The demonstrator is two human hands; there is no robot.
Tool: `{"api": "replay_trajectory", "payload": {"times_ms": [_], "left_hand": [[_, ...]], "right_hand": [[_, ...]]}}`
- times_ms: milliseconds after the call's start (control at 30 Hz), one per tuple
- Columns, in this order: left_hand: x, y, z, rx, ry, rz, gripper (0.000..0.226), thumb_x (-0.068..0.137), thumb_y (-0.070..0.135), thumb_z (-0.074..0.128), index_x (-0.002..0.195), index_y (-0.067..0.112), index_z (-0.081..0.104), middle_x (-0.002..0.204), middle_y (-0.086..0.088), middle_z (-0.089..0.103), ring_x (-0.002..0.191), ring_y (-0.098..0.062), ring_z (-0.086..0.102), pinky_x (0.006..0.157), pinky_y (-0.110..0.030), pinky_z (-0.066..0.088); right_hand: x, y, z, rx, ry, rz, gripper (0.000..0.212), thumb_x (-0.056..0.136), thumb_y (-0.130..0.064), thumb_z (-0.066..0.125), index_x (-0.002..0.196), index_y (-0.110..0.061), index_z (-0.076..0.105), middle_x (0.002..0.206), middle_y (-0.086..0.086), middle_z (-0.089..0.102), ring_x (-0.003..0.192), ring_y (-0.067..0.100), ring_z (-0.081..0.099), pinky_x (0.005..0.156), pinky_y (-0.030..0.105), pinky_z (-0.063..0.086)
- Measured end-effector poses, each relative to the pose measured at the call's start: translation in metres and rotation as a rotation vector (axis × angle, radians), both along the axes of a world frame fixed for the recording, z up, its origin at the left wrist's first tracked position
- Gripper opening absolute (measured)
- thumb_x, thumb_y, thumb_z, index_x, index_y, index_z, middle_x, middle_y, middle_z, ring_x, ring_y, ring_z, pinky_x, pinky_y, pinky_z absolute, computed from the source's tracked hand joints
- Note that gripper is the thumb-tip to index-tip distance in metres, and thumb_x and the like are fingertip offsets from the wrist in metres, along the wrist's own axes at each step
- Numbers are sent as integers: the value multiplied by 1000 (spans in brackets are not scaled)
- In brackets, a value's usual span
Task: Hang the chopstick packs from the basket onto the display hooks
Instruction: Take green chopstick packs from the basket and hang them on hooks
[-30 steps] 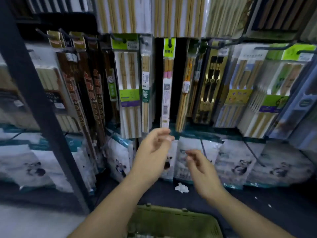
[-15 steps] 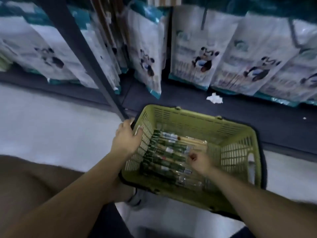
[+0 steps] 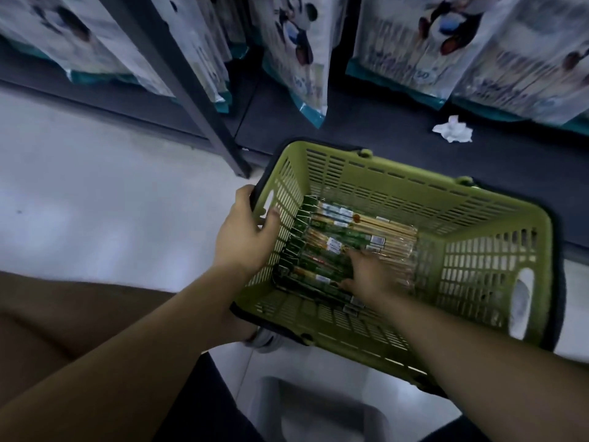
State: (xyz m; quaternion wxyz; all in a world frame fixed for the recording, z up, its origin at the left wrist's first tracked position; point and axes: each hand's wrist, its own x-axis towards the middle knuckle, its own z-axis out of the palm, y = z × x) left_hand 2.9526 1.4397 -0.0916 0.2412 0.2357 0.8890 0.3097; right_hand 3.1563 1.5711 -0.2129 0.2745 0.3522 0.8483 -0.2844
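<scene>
1. Now, in the head view, the gaze has dropped from the display hooks, which are out of frame, to the basket (image 3: 414,173) on the floor.
2. The left hand (image 3: 245,237) has come down and grips the basket's rim, fingers curled over the edge, seemingly to steady it.
3. The right hand (image 3: 366,275) has gone inside and lies on the chopstick packs (image 3: 350,231), stacked flat on the bottom, under and just beyond its fingers. Blur hides whether it pinches one yet, so I cannot tell.
4. By my reading, the next pick-up is beginning, and several packs remain to be hung.
</scene>
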Motion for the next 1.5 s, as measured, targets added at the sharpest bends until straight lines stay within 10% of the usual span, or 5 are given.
{"api": "replay_trajectory", "payload": {"times_ms": [700,867,1100,1300,1500], "left_hand": [[-2,5,2,-60,-34,-4,50,96,34,58,142,23,40,126,-5,62,108,-31,62,92,-47,51],[14,1,21,42,337,-44,45,91,20,66,133,6,55,130,-15,53,122,-33,48,105,-44,36],[36,14,33,230,-626,128,35,102,37,61,127,13,66,118,-4,73,109,-21,69,96,-34,55],[23,19,30,368,-725,318,20,109,28,48,117,12,57,111,-16,75,96,-27,76,85,-45,62],[6,14,31,442,-713,211,23,107,30,54,115,10,58,75,-5,70,61,-22,68,57,-32,58]], "right_hand": [[7,24,27,-113,135,-140,12,94,-32,70,99,-20,72,84,-3,63,79,20,61,60,28,42],[-26,24,86,-282,430,-351,10,89,-30,77,92,-20,75,85,3,72,74,15,62,62,23,41],[-66,-8,140,-562,567,-385,11,88,-26,78,95,-16,78,81,-1,76,73,8,65,71,28,49],[-54,-4,118,-618,391,-472,22,89,-43,74,99,-24,79,74,-13,73,61,0,59,54,20,42],[-14,-1,46,-286,134,-250,21,92,-24,74,111,-17,72,109,4,71,99,21,67,92,40,56]]}}
